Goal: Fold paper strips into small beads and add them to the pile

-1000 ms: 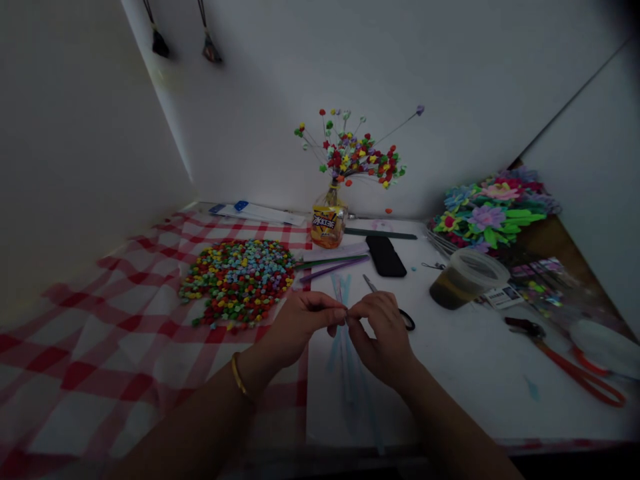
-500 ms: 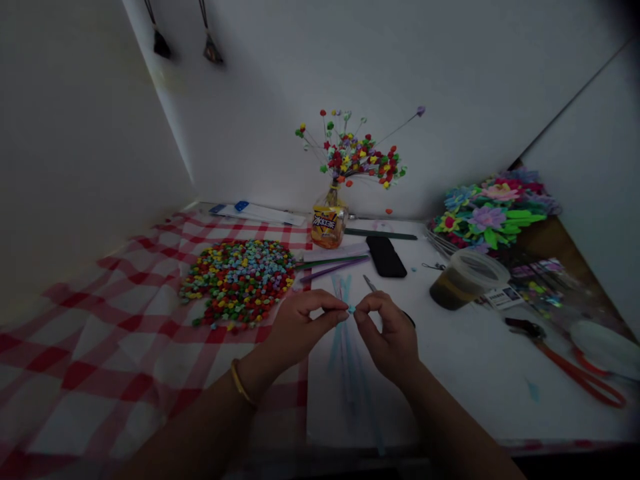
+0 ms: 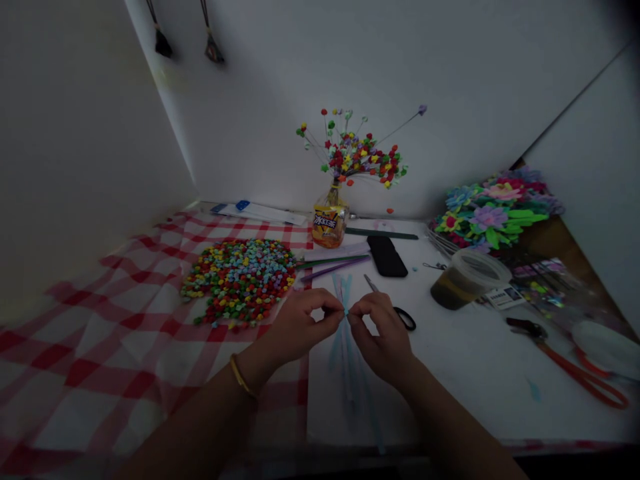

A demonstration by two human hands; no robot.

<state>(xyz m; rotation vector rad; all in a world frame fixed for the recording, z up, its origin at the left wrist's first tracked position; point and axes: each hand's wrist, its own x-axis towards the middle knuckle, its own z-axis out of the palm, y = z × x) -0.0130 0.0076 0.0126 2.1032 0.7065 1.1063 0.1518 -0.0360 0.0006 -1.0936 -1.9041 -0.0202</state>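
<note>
Between the fingertips of both hands is a tiny light-blue folded paper star (image 3: 346, 312), mostly covered by the fingers. My left hand (image 3: 307, 323), with a gold bangle on its wrist, pinches it from the left. From the right, my right hand (image 3: 383, 337) pinches it with thumb and forefinger. Under the hands lie long light-blue paper strips (image 3: 345, 360) on the white board. A pair of scissors (image 3: 406, 319) with black handles lies partly hidden behind my right hand. To the left is a heap of small coloured paper stars (image 3: 245, 280).
A bottle (image 3: 329, 223) at the back holds stems tipped with paper stars. A black phone (image 3: 387, 257), a tub of dark liquid (image 3: 453, 287) and an orange strap (image 3: 575, 370) lie rightward. Craft flowers (image 3: 493, 207) fill the back right; a red-checked cloth (image 3: 100, 353) covers the left.
My right hand has moved slightly left and closer to my left hand, so the fingertips nearly meet over the star. More of the scissors' black handle shows now.
</note>
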